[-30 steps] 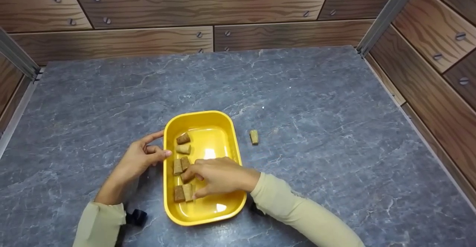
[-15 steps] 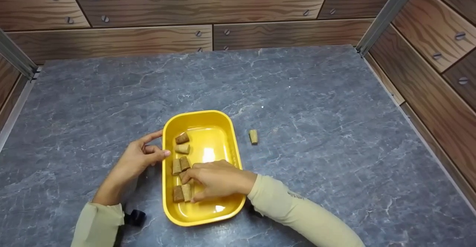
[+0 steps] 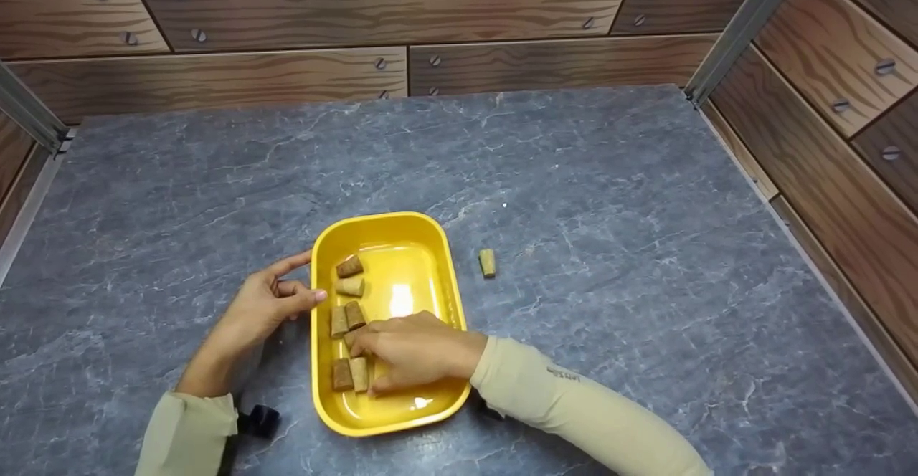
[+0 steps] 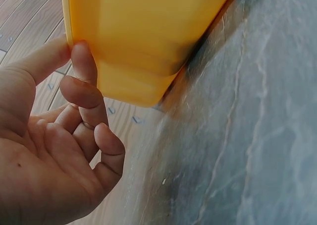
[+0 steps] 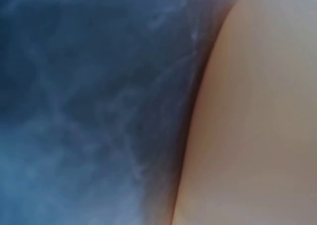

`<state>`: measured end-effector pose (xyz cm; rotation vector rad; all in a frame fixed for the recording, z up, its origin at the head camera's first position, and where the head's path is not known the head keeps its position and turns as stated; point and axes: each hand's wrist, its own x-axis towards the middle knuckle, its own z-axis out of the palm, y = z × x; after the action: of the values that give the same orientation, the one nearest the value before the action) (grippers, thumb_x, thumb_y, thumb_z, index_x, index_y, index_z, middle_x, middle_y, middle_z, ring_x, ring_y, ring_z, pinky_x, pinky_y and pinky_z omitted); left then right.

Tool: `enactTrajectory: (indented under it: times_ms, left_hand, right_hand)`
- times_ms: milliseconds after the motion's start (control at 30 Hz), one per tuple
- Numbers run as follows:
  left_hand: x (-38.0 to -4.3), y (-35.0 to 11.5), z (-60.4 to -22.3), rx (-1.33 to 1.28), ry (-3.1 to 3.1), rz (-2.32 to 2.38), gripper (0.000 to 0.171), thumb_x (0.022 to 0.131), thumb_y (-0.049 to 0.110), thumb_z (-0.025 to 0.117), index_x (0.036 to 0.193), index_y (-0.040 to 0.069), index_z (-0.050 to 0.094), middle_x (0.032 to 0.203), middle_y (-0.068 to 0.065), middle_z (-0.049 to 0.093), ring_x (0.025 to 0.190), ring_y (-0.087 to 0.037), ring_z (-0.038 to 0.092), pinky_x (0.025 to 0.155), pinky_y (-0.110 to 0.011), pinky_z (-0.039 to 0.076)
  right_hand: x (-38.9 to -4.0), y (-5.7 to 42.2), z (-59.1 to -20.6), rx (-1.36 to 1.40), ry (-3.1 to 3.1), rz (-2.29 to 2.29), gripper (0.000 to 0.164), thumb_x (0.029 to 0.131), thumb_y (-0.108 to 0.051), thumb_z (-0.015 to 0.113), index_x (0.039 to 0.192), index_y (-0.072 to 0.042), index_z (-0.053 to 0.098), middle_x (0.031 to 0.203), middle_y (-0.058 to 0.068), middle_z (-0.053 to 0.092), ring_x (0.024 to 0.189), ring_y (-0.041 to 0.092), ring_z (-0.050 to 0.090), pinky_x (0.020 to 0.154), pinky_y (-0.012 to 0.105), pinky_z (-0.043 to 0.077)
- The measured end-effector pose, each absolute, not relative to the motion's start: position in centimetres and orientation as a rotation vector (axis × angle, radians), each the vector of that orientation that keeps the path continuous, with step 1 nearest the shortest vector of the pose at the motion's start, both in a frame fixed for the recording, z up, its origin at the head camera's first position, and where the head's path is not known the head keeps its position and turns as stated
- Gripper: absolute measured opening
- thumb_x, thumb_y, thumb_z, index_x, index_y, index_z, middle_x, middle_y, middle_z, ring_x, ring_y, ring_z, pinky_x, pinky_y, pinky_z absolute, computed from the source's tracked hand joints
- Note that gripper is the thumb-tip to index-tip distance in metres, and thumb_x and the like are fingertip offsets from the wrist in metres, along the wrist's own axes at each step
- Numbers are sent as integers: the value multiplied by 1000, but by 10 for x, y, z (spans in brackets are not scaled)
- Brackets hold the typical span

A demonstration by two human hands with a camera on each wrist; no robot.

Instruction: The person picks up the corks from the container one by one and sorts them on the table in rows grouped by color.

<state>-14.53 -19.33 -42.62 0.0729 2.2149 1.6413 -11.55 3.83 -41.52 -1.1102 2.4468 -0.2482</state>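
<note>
Head view: left hand (image 3: pixel 258 309) pinches tray (image 3: pixel 391 268), loose cork (image 3: pixel 488 263) alongside; right hand (image 3: pixel 412 350) half-covers brown cork (image 3: pixel 348 340), grip unclear.

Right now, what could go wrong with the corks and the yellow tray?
The right hand reaches in close to the pale cork and dark cork, so it might knock them out of line. The left hand holds the yellow tray at one side with thumb and finger, so a bump could perhaps swivel it. The loose cork lies outside, where the right arm might brush it.
</note>
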Motion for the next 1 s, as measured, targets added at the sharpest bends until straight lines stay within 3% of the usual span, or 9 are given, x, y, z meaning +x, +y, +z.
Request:
enactTrajectory:
  times_ms: [300, 433, 600, 733, 1000]
  left_hand:
    - [-144, -194, -424, 87, 2197, 1662, 70, 88, 17, 71, 147, 5, 35, 69, 10, 63, 62, -6, 50, 59, -23, 42]
    - [-144, -194, -425, 81, 2188, 1668, 72, 88, 17, 71, 148, 4, 34, 69, 10, 63, 61, -6, 49, 59, -23, 42]
    - [-144, -194, -426, 71, 2191, 1665, 71, 88, 17, 70, 148, 5, 34, 68, 10, 63, 60, -6, 49, 58, -23, 42]
    - [-144, -193, -427, 75, 2191, 1669, 71, 88, 16, 70, 148, 4, 34, 67, 10, 63, 60, -6, 48, 58, -23, 41]
    - [-144, -194, -426, 85, 2206, 1660, 70, 88, 18, 71, 147, 5, 35, 68, 9, 62, 60, -7, 48, 59, -23, 41]
  right_hand:
    - [-114, 40, -415, -1150, 2435, -268, 52, 86, -42, 68, 133, -25, 55, 143, -11, 51, 123, 9, 55, 94, 34, 47]
    - [-115, 45, -411, -1154, 2419, -312, 57, 86, -40, 68, 138, -24, 51, 138, -11, 55, 111, 7, 60, 91, 30, 48]
    - [-118, 50, -404, -1166, 2383, -402, 51, 88, -40, 68, 134, -25, 55, 107, -9, 66, 80, 2, 56, 71, 20, 44]
    - [-120, 56, -400, -1142, 2325, -578, 48, 88, -38, 69, 132, -20, 57, 82, -7, 58, 68, 2, 48, 63, 15, 38]
    - [-131, 71, -388, -1090, 2109, -1061, 46, 87, -21, 72, 129, -10, 57, 73, -9, 45, 63, 0, 39, 60, 14, 35]
